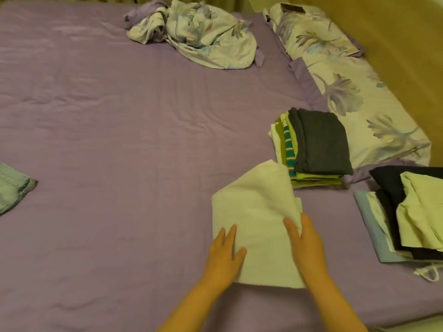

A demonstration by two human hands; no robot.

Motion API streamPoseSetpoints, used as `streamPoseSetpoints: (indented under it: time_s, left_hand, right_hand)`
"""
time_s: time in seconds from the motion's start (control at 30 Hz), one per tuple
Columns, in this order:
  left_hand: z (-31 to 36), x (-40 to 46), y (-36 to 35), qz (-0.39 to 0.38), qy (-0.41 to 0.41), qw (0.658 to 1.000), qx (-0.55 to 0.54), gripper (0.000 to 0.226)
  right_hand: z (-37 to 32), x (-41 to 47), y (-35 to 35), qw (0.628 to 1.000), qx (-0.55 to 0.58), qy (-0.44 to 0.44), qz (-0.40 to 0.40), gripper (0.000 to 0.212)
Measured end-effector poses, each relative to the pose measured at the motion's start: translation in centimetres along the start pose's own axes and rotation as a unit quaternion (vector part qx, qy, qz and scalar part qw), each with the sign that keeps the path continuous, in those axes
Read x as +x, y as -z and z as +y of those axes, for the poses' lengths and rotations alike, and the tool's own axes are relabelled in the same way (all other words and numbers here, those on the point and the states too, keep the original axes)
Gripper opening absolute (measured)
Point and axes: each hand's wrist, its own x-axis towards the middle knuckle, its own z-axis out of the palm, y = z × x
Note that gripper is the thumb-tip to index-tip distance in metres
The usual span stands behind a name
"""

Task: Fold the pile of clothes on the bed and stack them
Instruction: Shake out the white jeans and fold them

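Near the bed's front edge, the folded white terry towel (254, 219) runs lengthwise away from the person. The left hand (224, 254) presses it flat, fingers straight; the right hand (308, 243) pinches its right edge. The stack of folded green and grey clothes (314, 149) lies just beyond, far right, nearer the right hand.

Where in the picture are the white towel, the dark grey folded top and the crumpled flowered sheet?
white towel (254, 212): head view, middle of its flat upper face.
dark grey folded top (321, 140): head view, centre of its top face, on the stack.
crumpled flowered sheet (203, 37): head view, middle of the heap.
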Motion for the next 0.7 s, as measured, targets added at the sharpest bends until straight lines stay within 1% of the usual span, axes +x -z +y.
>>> streamPoseSetpoints:
  time_s: [0.07,0.2,0.23,0.27,0.3,0.33,0.37,0.4,0.43,0.47,0.53,0.57,0.63,0.7]
  left_hand:
    - [0.9,1.2,-3.1,0.015,0.004,0.999,0.042,0.065]
    - [1.8,3.1,-7.7,0.036,0.017,0.98,0.195,0.062]
    - [1.7,3.3,-8.2,0.046,0.023,0.972,0.228,0.061]
    - [1.4,3.4,-8.6,0.059,0.034,0.969,0.238,0.061]
    - [1.0,3.5,-8.9,0.076,0.049,0.971,0.222,0.062]
    - [0.5,3.4,-9.0,0.105,0.072,0.978,0.165,0.064]
    - [0.0,3.3,-8.9,0.137,0.098,0.983,0.08,0.069]
    - [-0.6,3.1,-8.8,0.164,0.118,0.979,-0.018,0.073]
    - [-1.3,3.0,-8.6,0.183,0.122,0.97,-0.107,0.073]
    - [-1.7,2.8,-8.4,0.196,0.122,0.958,-0.17,0.068]
    - [-2.3,2.5,-7.8,0.193,0.14,0.943,-0.231,0.052]
    - [-2.6,2.4,-7.5,0.184,0.155,0.938,-0.249,0.047]
    - [-3.0,2.3,-6.7,0.168,0.186,0.923,-0.291,0.044]
    - [-3.0,2.2,-5.7,0.155,0.206,0.904,-0.342,0.04]
  right_hand:
    - [3.2,2.4,1.9,0.999,0.02,-0.027,-0.019,0.022]
    - [8.9,7.6,3.8,0.995,0.04,-0.073,-0.06,0.019]
    - [10.2,8.6,3.8,0.993,0.037,-0.084,-0.067,0.02]
    - [11.5,9.4,3.7,0.992,0.025,-0.097,-0.074,0.025]
    - [12.7,10.0,3.5,0.99,0.006,-0.11,-0.083,0.029]
    - [13.6,10.4,3.2,0.988,-0.021,-0.119,-0.095,0.032]
    - [14.4,10.5,2.9,0.985,-0.052,-0.121,-0.108,0.035]
    - [14.9,10.4,2.5,0.983,-0.084,-0.116,-0.116,0.038]
    - [15.1,10.3,2.1,0.981,-0.113,-0.104,-0.116,0.043]
    - [15.1,10.1,1.7,0.98,-0.14,-0.088,-0.111,0.05]
    - [14.5,9.7,0.8,0.971,-0.212,-0.038,-0.105,0.062]
    - [14.1,9.4,0.4,0.961,-0.255,-0.01,-0.109,0.063]
    - [13.5,8.8,-0.8,0.943,-0.304,0.037,-0.129,0.055]
    - [12.5,7.7,-2.3,0.947,-0.273,0.052,-0.162,0.047]
